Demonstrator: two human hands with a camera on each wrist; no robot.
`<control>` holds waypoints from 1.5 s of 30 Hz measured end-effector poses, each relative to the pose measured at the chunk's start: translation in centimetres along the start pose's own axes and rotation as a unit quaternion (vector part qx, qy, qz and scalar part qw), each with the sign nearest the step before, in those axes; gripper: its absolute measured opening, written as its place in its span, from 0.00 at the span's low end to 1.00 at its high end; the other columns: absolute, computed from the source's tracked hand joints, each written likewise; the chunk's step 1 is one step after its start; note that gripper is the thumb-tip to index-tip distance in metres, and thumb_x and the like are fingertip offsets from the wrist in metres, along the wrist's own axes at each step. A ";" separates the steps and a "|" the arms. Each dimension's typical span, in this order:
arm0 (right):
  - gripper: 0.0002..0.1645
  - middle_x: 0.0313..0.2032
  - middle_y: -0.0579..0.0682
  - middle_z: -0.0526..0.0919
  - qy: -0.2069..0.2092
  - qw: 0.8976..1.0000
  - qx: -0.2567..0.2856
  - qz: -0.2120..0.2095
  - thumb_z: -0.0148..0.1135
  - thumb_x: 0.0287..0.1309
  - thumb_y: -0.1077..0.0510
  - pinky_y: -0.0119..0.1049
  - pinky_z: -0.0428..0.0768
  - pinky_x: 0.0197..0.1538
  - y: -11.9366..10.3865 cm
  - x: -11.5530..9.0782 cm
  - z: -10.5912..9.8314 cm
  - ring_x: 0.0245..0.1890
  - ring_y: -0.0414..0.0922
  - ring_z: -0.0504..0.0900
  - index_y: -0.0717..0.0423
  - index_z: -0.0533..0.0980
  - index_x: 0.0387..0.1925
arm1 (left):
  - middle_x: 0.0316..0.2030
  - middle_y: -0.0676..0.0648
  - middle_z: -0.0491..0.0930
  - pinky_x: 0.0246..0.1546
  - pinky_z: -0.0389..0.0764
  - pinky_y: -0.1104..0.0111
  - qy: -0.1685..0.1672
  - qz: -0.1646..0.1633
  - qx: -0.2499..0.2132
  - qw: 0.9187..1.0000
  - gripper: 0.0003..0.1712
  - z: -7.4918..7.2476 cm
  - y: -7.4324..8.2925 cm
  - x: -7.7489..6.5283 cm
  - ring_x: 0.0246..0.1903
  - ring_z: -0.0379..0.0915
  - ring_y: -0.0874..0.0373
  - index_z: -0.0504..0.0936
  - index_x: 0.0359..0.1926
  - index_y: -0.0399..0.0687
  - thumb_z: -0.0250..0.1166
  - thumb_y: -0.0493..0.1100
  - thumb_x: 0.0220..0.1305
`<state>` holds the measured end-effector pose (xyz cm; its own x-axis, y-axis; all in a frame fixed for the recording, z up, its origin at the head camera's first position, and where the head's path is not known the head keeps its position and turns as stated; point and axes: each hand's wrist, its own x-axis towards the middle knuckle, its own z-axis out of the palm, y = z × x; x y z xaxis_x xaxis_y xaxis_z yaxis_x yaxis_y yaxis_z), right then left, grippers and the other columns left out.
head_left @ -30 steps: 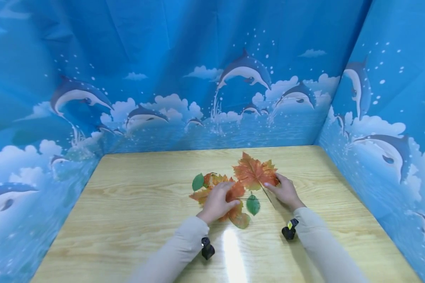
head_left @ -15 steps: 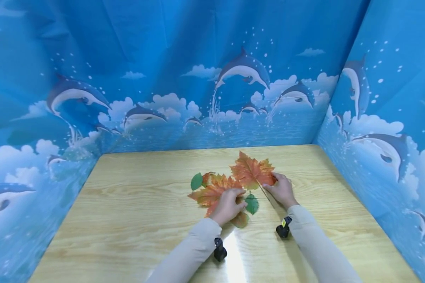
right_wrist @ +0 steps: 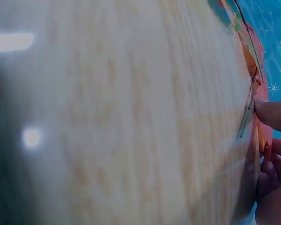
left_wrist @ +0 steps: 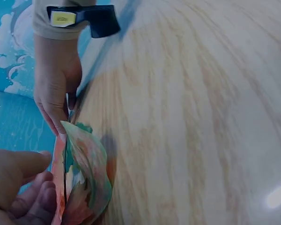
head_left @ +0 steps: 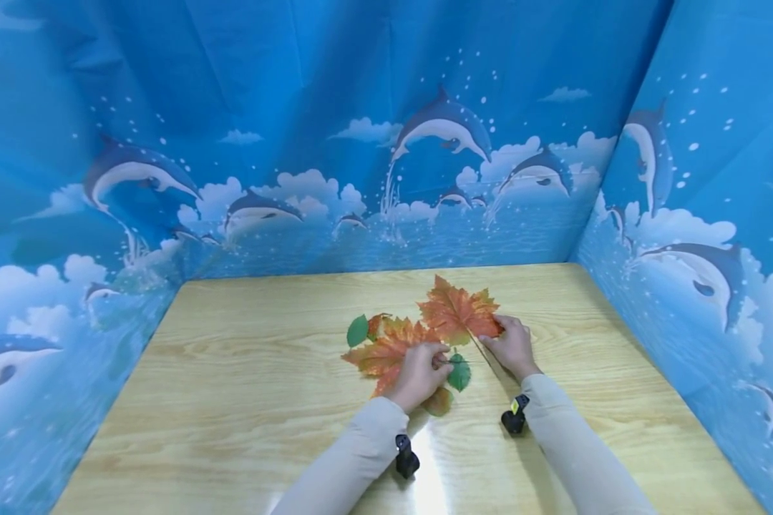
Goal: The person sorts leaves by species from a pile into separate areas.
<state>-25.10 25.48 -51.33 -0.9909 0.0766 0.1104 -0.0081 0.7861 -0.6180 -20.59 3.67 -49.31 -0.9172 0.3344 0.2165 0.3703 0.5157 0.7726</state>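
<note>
In the head view, my left hand (head_left: 420,375) is over the stem end of an orange maple leaf (head_left: 386,352). Its thumb and curled fingers (left_wrist: 37,161) lie close beside a dark stem (left_wrist: 64,178); whether they pinch it is not clear. A second orange maple leaf (head_left: 452,311) lies to the right. My right hand (head_left: 514,349) grips that leaf's right edge, with the thumb (right_wrist: 271,112) beside the stem and the fingers curled at the leaf. Just right of the left hand lies a green leaf (head_left: 459,372); partly under it, a brownish-green leaf (head_left: 438,402).
Another green leaf (head_left: 357,330) and a small reddish leaf (head_left: 375,325) stick out behind the left maple leaf. Everything rests on a wood-grain table (head_left: 258,400). Blue dolphin-print curtains (head_left: 335,93) stand at its back and sides. Both sleeves carry small black devices (head_left: 407,456).
My left hand has slid right and slightly nearer, off the middle of the left maple leaf to its stem end, uncovering more of the leaf. The right hand has stayed at its leaf.
</note>
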 end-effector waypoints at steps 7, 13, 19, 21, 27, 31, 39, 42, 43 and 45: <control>0.35 0.60 0.72 0.68 0.010 1.000 0.005 -0.004 0.67 0.56 0.57 0.57 0.63 0.61 0.2 0.2 0.3 0.59 0.66 0.64 0.71 0.67 0.61 | 0.24 0.51 0.81 0.29 0.75 0.79 0.001 -0.030 0.014 0.999 0.18 0.1 0.1 -0.1 0.23 0.73 0.69 0.83 0.47 0.35 0.71 0.34 0.54; 0.34 0.59 0.72 0.69 0.015 1.000 0.010 -0.018 0.67 0.56 0.57 0.56 0.62 0.60 0.2 0.1 0.3 0.59 0.66 0.65 0.73 0.68 0.59 | 0.22 0.52 0.81 0.27 0.75 0.78 -0.002 -0.039 0.030 0.999 0.16 0.3 0.1 -0.1 0.22 0.72 0.69 0.84 0.46 0.36 0.70 0.35 0.55; 0.34 0.59 0.73 0.68 0.016 0.999 0.011 -0.028 0.67 0.56 0.57 0.57 0.62 0.60 0.2 -0.1 0.3 0.59 0.67 0.64 0.74 0.68 0.59 | 0.21 0.51 0.82 0.24 0.73 0.78 0.007 -0.047 0.021 0.999 0.13 0.4 0.4 -0.2 0.20 0.70 0.70 0.85 0.42 0.35 0.68 0.33 0.54; 0.34 0.59 0.73 0.68 0.017 0.999 0.012 -0.028 0.67 0.56 0.57 0.57 0.62 0.60 0.1 -0.1 0.3 0.59 0.67 0.64 0.74 0.68 0.59 | 0.21 0.51 0.82 0.24 0.73 0.78 0.008 -0.047 0.017 0.999 0.12 0.4 0.4 -0.2 0.19 0.69 0.70 0.85 0.41 0.34 0.68 0.32 0.54; 0.34 0.61 0.72 0.66 0.003 1.000 0.013 -0.024 0.66 0.58 0.57 0.57 0.62 0.60 0.0 -0.1 0.3 0.60 0.67 0.63 0.74 0.67 0.60 | 0.23 0.48 0.84 0.26 0.76 0.77 0.022 -0.046 0.042 0.998 0.10 0.6 0.3 -0.3 0.23 0.76 0.66 0.86 0.38 0.35 0.68 0.31 0.51; 0.34 0.62 0.71 0.65 -0.003 1.000 0.010 -0.022 0.65 0.59 0.57 0.58 0.63 0.60 0.1 -0.1 0.3 0.60 0.67 0.62 0.73 0.67 0.61 | 0.23 0.49 0.84 0.26 0.76 0.76 0.026 -0.053 0.052 0.997 0.07 0.8 0.2 -0.2 0.23 0.77 0.65 0.86 0.35 0.38 0.68 0.32 0.52; 0.33 0.63 0.70 0.64 -0.010 1.000 0.009 -0.013 0.64 0.60 0.58 0.58 0.63 0.60 0.2 -0.3 0.3 0.61 0.67 0.61 0.72 0.66 0.62 | 0.20 0.51 0.81 0.22 0.73 0.77 0.049 -0.027 0.074 0.996 0.03 1.0 0.3 -0.2 0.20 0.73 0.66 0.85 0.26 0.43 0.70 0.32 0.51; 0.33 0.63 0.69 0.64 -0.010 1.000 0.011 -0.012 0.64 0.60 0.58 0.58 0.63 0.60 0.2 -0.3 0.3 0.61 0.66 0.61 0.72 0.66 0.62 | 0.19 0.53 0.81 0.23 0.73 0.77 0.052 -0.025 0.088 0.994 0.04 1.1 0.3 -0.2 0.20 0.73 0.66 0.85 0.24 0.44 0.70 0.35 0.53; 0.33 0.63 0.69 0.64 -0.011 1.000 0.011 -0.011 0.64 0.60 0.57 0.58 0.63 0.60 0.2 -0.3 0.3 0.61 0.66 0.61 0.72 0.66 0.62 | 0.19 0.53 0.81 0.23 0.73 0.77 0.053 -0.026 0.093 0.994 0.04 1.1 0.3 -0.2 0.20 0.73 0.66 0.85 0.24 0.45 0.71 0.36 0.54; 0.34 0.64 0.69 0.64 -0.011 1.000 0.012 -0.009 0.64 0.60 0.57 0.58 0.63 0.60 0.3 -0.3 0.2 0.61 0.66 0.61 0.71 0.67 0.62 | 0.19 0.54 0.81 0.23 0.73 0.77 0.055 -0.026 0.100 0.993 0.05 1.1 0.3 -0.2 0.20 0.73 0.66 0.86 0.23 0.46 0.71 0.37 0.54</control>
<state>-24.83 25.52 -51.70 -0.9932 0.0496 0.1052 -0.0287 0.7719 -0.6351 -20.17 4.64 -49.79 -0.9420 0.2212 0.2524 0.3345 0.6792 0.6533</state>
